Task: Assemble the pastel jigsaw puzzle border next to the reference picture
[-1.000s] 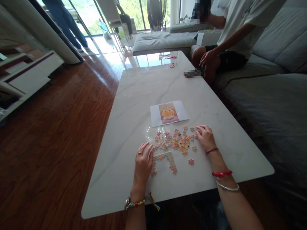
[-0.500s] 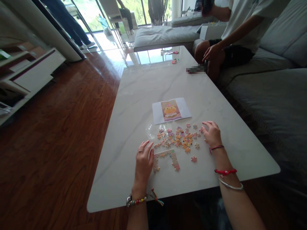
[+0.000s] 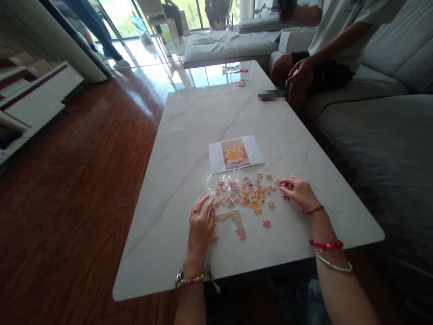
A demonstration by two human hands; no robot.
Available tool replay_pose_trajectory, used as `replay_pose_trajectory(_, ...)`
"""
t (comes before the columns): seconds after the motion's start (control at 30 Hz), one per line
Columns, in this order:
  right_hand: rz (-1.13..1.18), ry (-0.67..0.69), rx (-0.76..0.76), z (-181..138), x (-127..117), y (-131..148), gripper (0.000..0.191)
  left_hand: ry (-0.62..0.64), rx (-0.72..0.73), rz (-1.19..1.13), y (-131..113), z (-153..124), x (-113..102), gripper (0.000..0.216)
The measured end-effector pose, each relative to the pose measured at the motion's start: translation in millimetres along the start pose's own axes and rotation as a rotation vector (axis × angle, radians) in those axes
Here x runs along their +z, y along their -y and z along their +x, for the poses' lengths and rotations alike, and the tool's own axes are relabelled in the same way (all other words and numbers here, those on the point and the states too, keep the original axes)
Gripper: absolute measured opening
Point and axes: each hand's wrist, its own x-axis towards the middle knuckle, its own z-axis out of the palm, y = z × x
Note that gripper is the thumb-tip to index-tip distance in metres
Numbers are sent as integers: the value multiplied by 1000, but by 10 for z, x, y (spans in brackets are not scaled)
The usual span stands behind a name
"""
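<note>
My right hand (image 3: 298, 193) is at the right end of a loose pile of jigsaw pieces (image 3: 250, 193), its fingertips closed on a small pink puzzle piece (image 3: 277, 182). Another reddish piece lies partly under this hand. My left hand (image 3: 200, 222) rests palm down with fingers outstretched, beside a partly joined puzzle frame (image 3: 238, 221). This frame shows a top edge and two sides, and the hand covers part of its left side. A single pink piece (image 3: 266, 223) lies apart to the right of the frame.
Behind the pieces lies a paper sheet (image 3: 216, 158) with a printed yellow character. The white marble-patterned table (image 3: 203, 117) has small colourful items (image 3: 241, 83) at its far end. A person (image 3: 334, 45) sits on the grey sofa (image 3: 379, 131) to the right.
My right hand has turned at the wrist, and its fingers have drawn together at the pink piece. My left hand stays beside the frame. The view has shifted slightly.
</note>
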Motion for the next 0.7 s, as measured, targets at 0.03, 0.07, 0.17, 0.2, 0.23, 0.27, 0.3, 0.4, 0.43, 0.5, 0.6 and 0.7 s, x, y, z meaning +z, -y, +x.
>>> replay_pose_trajectory(0.03,-8,21,-18,-3,0,-3,18,1,1,4,-7,6,11,28)
replay_pose_trajectory(0.07,-17,39,-34,-3,8,-4,19,1,2,8,-13,11,21,27)
replay_pose_trajectory(0.17,-55,74,-77,10,54,3,19,2,3,12,-27,22,46,27)
replay_pose_trajectory(0.2,-66,78,-85,16,71,6,18,1,5,11,-30,23,53,27)
replay_pose_trajectory(0.23,-75,80,-89,20,85,9,18,0,7,10,-32,24,59,26)
replay_pose_trajectory(0.27,-81,80,-89,23,97,12,17,0,9,9,-34,24,64,26)
replay_pose_trajectory(0.3,-86,79,-86,25,106,15,17,0,10,8,-35,24,68,27)
replay_pose_trajectory(0.4,-94,79,-75,26,120,29,16,4,8,8,-37,23,71,27)
replay_pose_trajectory(0.43,-96,80,-74,25,121,32,16,4,8,10,-36,22,69,27)
replay_pose_trajectory(0.5,-101,77,-71,23,120,32,15,2,9,15,-33,22,59,27)
replay_pose_trajectory(0.6,-96,53,-59,24,110,11,16,-4,12,20,-22,22,40,27)
replay_pose_trajectory(0.7,-79,2,-41,35,113,4,17,-7,9,20,-12,22,29,27)
